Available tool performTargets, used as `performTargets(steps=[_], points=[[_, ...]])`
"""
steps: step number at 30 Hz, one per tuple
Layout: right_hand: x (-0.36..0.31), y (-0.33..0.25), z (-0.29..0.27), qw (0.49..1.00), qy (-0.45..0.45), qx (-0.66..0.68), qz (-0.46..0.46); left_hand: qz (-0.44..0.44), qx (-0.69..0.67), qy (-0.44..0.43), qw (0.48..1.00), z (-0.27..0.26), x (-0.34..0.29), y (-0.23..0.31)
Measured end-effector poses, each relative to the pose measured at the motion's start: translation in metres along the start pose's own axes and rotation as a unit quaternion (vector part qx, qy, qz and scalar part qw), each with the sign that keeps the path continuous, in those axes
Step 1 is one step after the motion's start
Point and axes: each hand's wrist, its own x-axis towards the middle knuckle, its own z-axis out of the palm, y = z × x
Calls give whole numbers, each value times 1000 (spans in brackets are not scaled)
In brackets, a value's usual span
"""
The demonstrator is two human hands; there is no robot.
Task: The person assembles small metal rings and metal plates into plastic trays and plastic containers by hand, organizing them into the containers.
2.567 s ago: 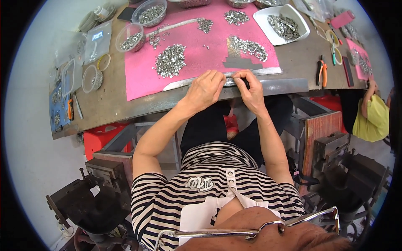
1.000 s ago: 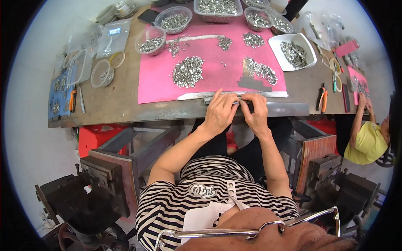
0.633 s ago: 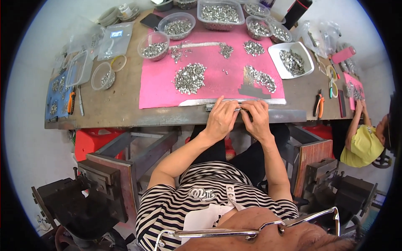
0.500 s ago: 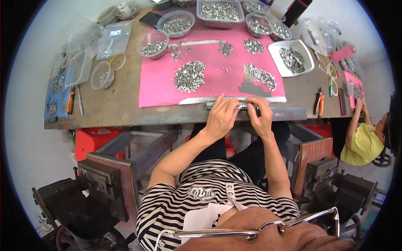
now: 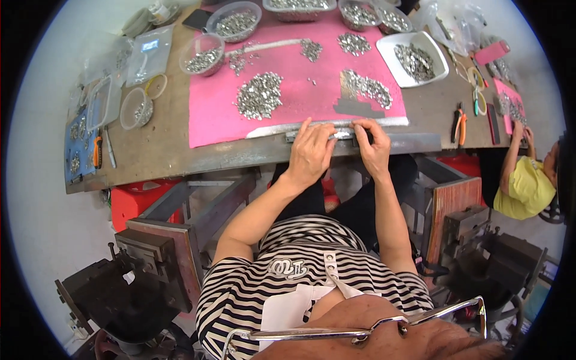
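At the table's front edge a dark narrow metal bar (image 5: 291, 137) lies along the border of the pink mat (image 5: 210, 129). My left hand (image 5: 311, 155) rests over it, its fingers bent and pressed together at a small silver piece (image 5: 343, 135) too small to name. Just to the right, my right hand (image 5: 374, 147) curls with thumb and forefinger close together at the bar; a small dark thing shows beside the thumb, and its kind I cannot make out. Beyond my hands lie a heap of small shiny metal pieces (image 5: 258, 96) and a looser heap (image 5: 375, 91) beside dark flat strips (image 5: 359, 110).
Clear tubs of metal pieces (image 5: 203, 55) line the far side, with a white square bowl (image 5: 441, 60) at right. Orange-handled pliers (image 5: 459, 126) lie right, another orange-handled tool (image 5: 98, 150) left. Vises (image 5: 150, 255) stand below the table. A person in yellow (image 5: 528, 189) works far right.
The view has shifted, so the table sits higher in the picture. Both hands stay at the metal bar; my right fingers have changed their bend slightly.
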Motion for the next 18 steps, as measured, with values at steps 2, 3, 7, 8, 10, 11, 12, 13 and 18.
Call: performTargets(steps=[2, 3, 7, 8, 10, 11, 12, 13, 18], points=[[-5, 2, -1, 1000, 8, -9, 18, -2, -2, -4, 1000, 1, -2, 2], [-7, 4, -3, 1000, 9, -6, 20, 1, -5, -5, 1000, 4, -3, 2], [-8, 12, -6, 1000, 13, -4, 12, 6, -19, -8, 1000, 6, -2, 2], [-7, 8, -4, 1000, 11, -3, 13, 4, -17, -8, 1000, 4, -1, 2], [-4, 0, -1, 1000, 9, 6, 17, 9, -18, -3, 1000, -1, 0, 3], [-1, 0, 2, 1000, 11, 15, 17, 10, -16, 0, 1000, -2, 1, 1], [-2, 2, 2, 1000, 10, 17, 13, -1, -14, -15, 1000, -4, 1, 2], [-4, 4, -1, 1000, 3, -6, 8, -13, -11, -29, 999, -6, 1, 0], [-8, 8, -5, 999, 12, -9, 28, 12, -29, -39, 999, -42, 46, -52]])
